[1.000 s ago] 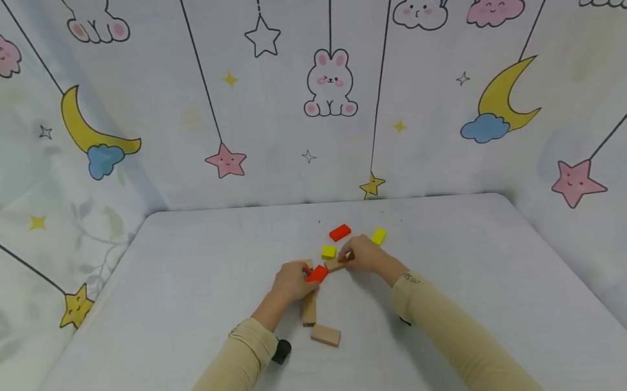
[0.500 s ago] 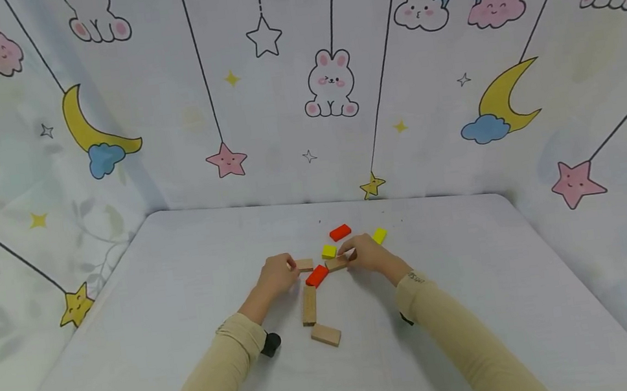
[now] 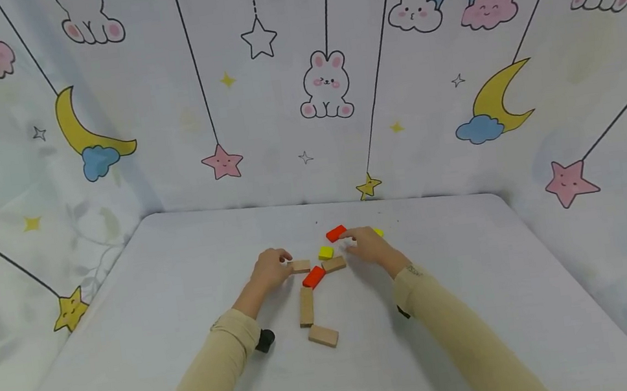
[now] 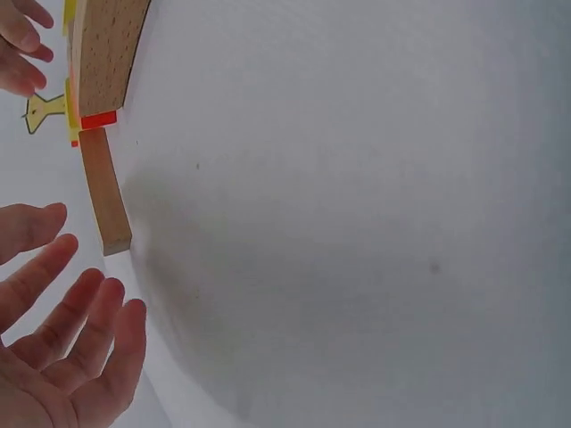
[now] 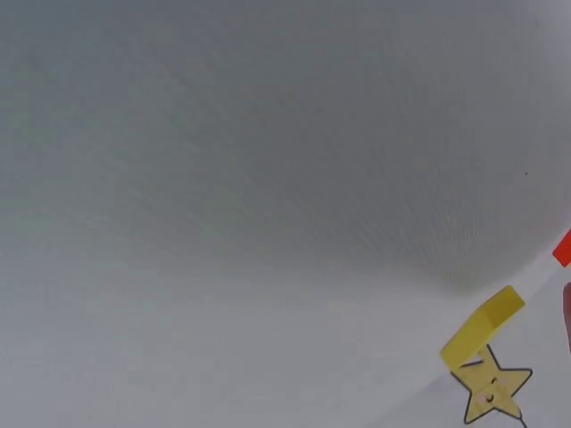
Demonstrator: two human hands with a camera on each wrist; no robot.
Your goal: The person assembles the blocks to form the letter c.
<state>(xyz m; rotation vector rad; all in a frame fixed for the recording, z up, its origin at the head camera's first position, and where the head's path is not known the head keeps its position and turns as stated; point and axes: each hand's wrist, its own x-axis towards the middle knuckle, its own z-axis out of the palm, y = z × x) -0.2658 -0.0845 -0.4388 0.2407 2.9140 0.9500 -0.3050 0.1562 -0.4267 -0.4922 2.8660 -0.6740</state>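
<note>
In the head view my left hand (image 3: 269, 271) is beside the left end of a plain wooden block (image 3: 300, 266). The left wrist view shows its fingers (image 4: 100, 312) spread loosely, apart from that block (image 4: 105, 192). My right hand (image 3: 373, 247) hovers by a red block (image 3: 336, 234), its index fingertip close to it; whether they touch I cannot tell. Between the hands, another red block (image 3: 314, 277) lies slanted, meeting a second wooden block (image 3: 334, 264) at its upper end. A small yellow block (image 3: 326, 252) sits just behind.
Nearer the person, a long wooden block (image 3: 306, 307) and another wooden block (image 3: 323, 336) lie end to end. A second yellow block (image 5: 482, 327) lies beyond the right hand, partly hidden in the head view. All rest on a white-covered table (image 3: 191, 249) before a patterned cloth backdrop (image 3: 162, 110).
My left hand left the slanted red block, went to the left wooden block and then let go. My right hand came off the right wooden block and moved back toward the far red one.
</note>
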